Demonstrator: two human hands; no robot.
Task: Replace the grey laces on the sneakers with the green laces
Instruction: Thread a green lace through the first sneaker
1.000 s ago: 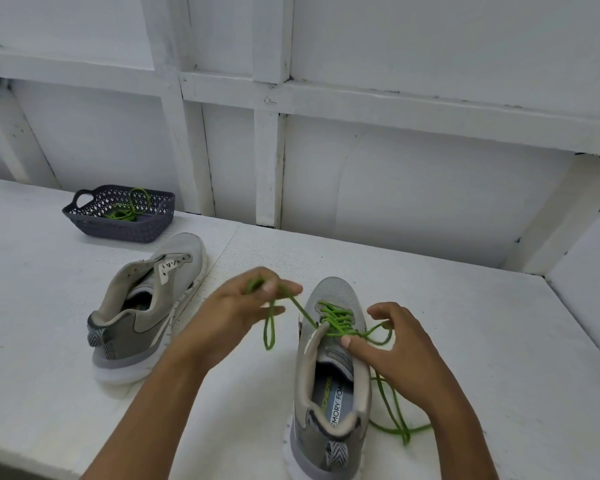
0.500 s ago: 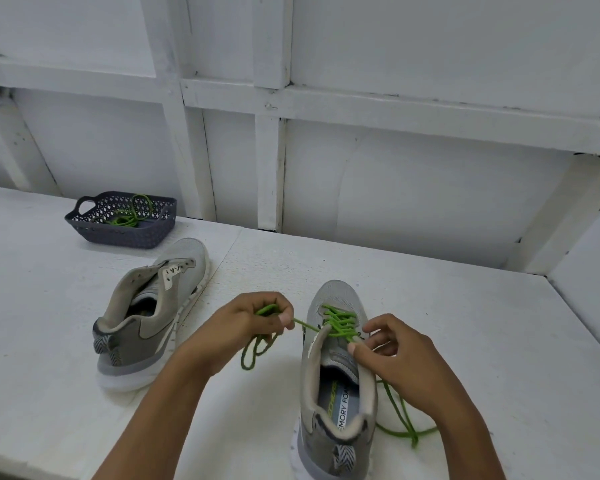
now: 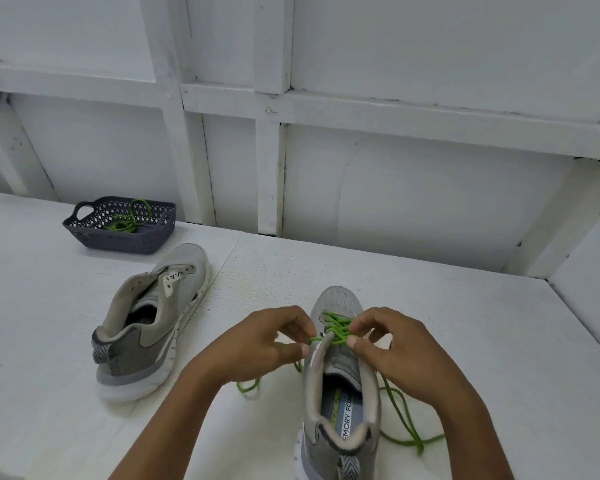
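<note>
Green lace (image 3: 336,329), threaded through forward eyelets of near sneaker (image 3: 342,379), on the surface (image 3: 465,341). Left hand (image 3: 257,344) pinches one strand beside the eyelets; right hand (image 3: 395,344) pinches the crossings. Recommended: draw slack evenly, crossings flat, ends matched.

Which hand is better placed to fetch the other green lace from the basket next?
Left, probably. The basket with the spare lace sits far left, beyond the unlaced sneaker, on the side of the left hand. The right hand would have to cross the laced sneaker. Both pinch its green lace.
</note>
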